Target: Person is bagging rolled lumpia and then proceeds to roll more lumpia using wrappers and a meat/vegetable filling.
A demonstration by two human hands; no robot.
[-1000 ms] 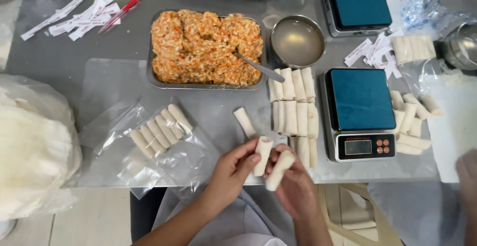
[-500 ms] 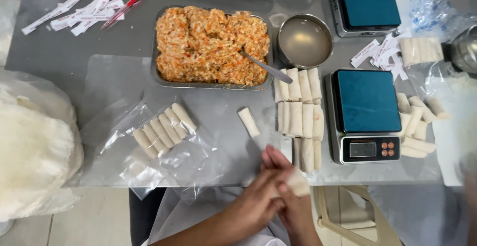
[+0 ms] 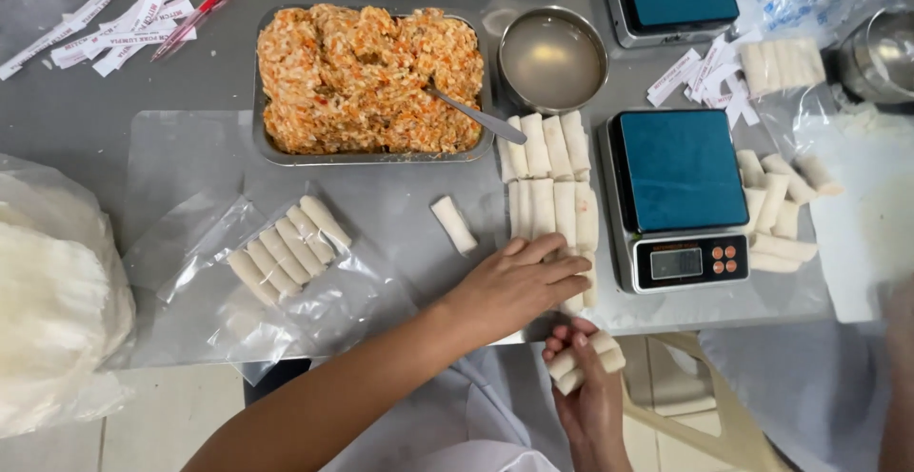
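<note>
- Spring rolls point(image 3: 583, 360): two uncooked white rolls sit in the right hand point(image 3: 592, 398), below the table edge and close to the body. They lie side by side, long axes running from lower left to upper right.
- The right hand's fingers are curled around both rolls and press them together against the palm; the grip is closed on them.
- The left hand point(image 3: 514, 286) lies flat on the steel table point(image 3: 114, 91), just above and slightly left of the held pair. Its fingers are stretched out and close together, tips touching the lowest of the stacked rolls point(image 3: 552, 191). It pinches nothing that I can see.
- The stack lies straight up from the grip, its rolls mostly upright in the view, so at an angle to the held pair. The left hand is the nearer one to it.
- One loose roll point(image 3: 453, 224) lies up and left of the left hand, tilted, apart from the stack.
- Further left, a clear plastic bag point(image 3: 286, 243) holds a row of rolls.
- To the right of the stack stands a digital scale point(image 3: 676, 196) with a blue platform; beyond the stack sit the tray of orange filling point(image 3: 367, 77) and a metal bowl point(image 3: 553, 58) of cloudy liquid.
</note>
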